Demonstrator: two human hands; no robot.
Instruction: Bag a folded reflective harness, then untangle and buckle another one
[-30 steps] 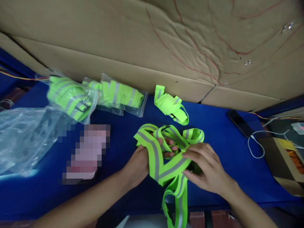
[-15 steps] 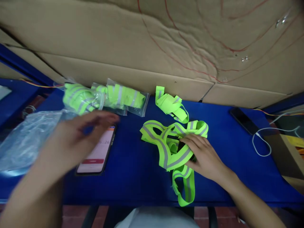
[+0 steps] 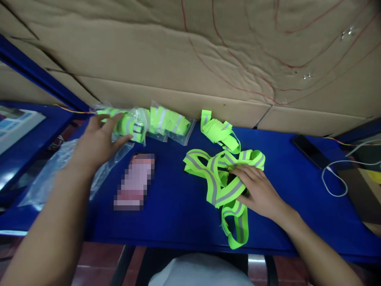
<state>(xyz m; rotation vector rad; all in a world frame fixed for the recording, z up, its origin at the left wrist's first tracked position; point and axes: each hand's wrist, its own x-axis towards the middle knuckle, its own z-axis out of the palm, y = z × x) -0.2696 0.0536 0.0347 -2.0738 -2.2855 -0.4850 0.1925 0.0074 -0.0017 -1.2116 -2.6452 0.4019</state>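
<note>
A loose neon-green reflective strap vest (image 3: pixel 222 178) lies in a tangle on the blue table (image 3: pixel 175 206). My right hand (image 3: pixel 257 190) rests on its right side, fingers curled over the straps and pressing them down. My left hand (image 3: pixel 97 141) is stretched out to the far left, fingers spread, touching a clear bag with a folded green vest (image 3: pixel 127 123). A second bagged vest (image 3: pixel 169 123) lies just right of it. Another folded, unbagged vest (image 3: pixel 218 133) sits behind the loose one.
A phone (image 3: pixel 135 180) lies face up between my hands. Empty clear plastic bags (image 3: pixel 56 171) are piled at the left edge. A dark phone (image 3: pixel 309 151) with a white cable (image 3: pixel 333 176) is at the right. A cardboard wall (image 3: pixel 208 59) backs the table.
My left hand let go of the loose vest and swung left to the bagged vest. My right hand stayed on the straps, which now lie flat on the table.
</note>
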